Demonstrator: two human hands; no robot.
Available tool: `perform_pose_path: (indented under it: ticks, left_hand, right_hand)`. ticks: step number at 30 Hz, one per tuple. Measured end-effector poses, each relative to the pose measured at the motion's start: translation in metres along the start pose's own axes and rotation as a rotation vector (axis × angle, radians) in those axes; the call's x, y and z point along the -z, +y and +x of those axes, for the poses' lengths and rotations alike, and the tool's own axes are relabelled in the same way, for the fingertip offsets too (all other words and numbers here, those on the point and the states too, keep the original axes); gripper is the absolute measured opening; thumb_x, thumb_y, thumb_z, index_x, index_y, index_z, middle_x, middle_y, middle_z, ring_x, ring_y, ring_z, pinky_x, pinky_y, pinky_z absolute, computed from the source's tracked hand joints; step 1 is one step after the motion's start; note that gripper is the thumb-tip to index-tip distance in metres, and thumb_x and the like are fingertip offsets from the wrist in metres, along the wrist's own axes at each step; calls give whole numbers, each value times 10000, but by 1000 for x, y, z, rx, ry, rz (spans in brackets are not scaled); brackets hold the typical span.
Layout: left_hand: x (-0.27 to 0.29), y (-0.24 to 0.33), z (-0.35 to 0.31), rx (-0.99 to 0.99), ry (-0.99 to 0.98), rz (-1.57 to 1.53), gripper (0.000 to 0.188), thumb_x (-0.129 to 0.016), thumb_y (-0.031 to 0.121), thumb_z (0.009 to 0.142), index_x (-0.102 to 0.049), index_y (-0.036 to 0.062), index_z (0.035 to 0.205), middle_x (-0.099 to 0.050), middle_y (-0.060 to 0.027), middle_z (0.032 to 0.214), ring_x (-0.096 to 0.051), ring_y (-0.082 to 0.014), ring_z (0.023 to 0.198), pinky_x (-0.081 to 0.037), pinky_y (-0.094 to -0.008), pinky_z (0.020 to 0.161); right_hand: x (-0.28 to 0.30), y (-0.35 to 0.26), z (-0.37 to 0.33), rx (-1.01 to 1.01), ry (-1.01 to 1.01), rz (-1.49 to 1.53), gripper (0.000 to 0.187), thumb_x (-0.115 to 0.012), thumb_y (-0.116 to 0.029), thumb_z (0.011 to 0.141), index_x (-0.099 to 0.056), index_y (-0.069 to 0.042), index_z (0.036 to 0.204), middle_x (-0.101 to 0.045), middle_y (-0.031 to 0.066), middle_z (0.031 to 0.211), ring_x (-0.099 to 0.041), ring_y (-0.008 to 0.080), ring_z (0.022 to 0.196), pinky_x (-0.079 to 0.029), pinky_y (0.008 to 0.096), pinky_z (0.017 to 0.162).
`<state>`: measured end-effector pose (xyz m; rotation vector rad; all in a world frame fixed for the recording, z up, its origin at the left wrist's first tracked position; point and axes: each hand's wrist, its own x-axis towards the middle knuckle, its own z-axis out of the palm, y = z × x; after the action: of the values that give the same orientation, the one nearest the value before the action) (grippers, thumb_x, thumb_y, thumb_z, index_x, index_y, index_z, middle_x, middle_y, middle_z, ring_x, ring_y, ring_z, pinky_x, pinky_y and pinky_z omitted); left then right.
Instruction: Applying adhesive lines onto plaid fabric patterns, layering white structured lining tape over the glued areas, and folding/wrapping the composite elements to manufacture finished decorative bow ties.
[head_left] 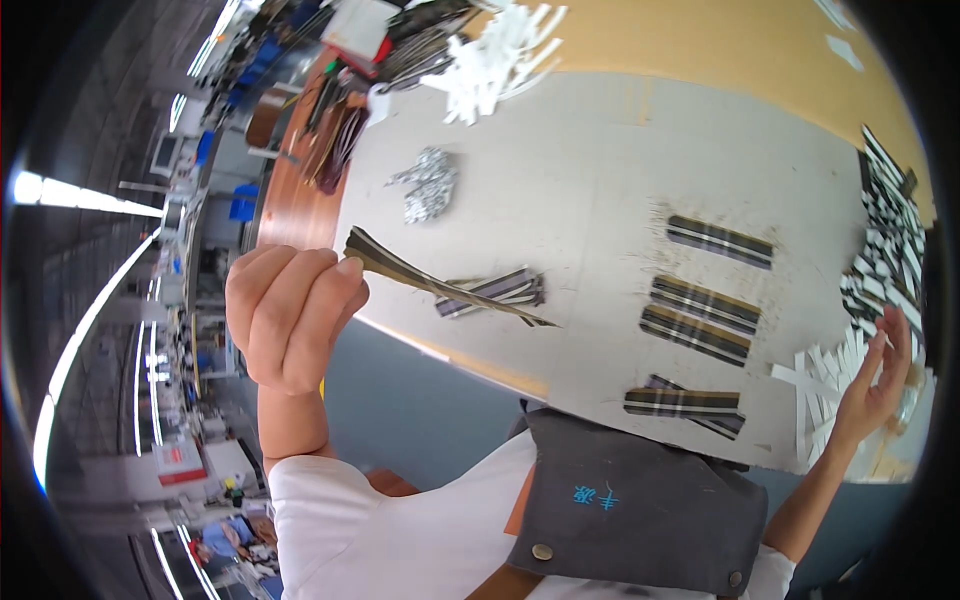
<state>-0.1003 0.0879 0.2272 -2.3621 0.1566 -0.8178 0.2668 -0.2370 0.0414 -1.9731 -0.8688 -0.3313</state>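
My left hand (292, 318) is raised at the table's left edge, its fingers closed on one end of a long striped fabric strip (420, 277). The strip hangs out to the right, slightly twisted. Below its far end, crossed striped strips (520, 289) lie on the grey table (560, 180). Over at the right, my right hand (880, 375) is open with fingers stretched, beside a fan of white strips (828, 385); I see nothing in it. Between the hands lie more striped pieces: a single one (720, 241), a pair (700, 320) and a crossed stack (685, 402).
A crumpled silvery clump (430, 185) sits on the table's left part. White strips (500, 60) are heaped at the back, near dark bundled material (430, 45). Black and white scraps (885, 240) pile along the right edge. Loose threads surround the striped pieces.
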Motion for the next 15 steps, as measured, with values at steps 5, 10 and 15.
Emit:
perform_pose_path:
  ticks: [5,10,15]
  left_hand:
    - [56,12,-55,158,-206,89,271,-741,-103,578,-649,-10,816,-605,-86,805,-595,-242,708,-473,-323,535]
    - [107,52,-140,512,-558,71,270,-719,-99,615,-613,-11,848,-583,-90,806,-582,-270,692,-475,-338,561]
    - [123,112,-239,974,-888,-125,170,-671,-47,684,-579,23,808,-546,-91,788,-548,-283,738,-475,-381,654]
  right_hand:
    - [-26,-19,13,7,-65,40,332,-486,-46,975,-520,7,1301,-606,111,1215,-596,171,1018,-459,275,856]
    - [-58,-39,26,72,-157,121,334,-498,-74,981,-515,6,1305,-608,109,1228,-598,158,1033,-468,263,840]
    - [-72,-66,38,175,-280,101,331,-501,-94,989,-517,2,1305,-608,103,1240,-606,157,1036,-472,260,843]
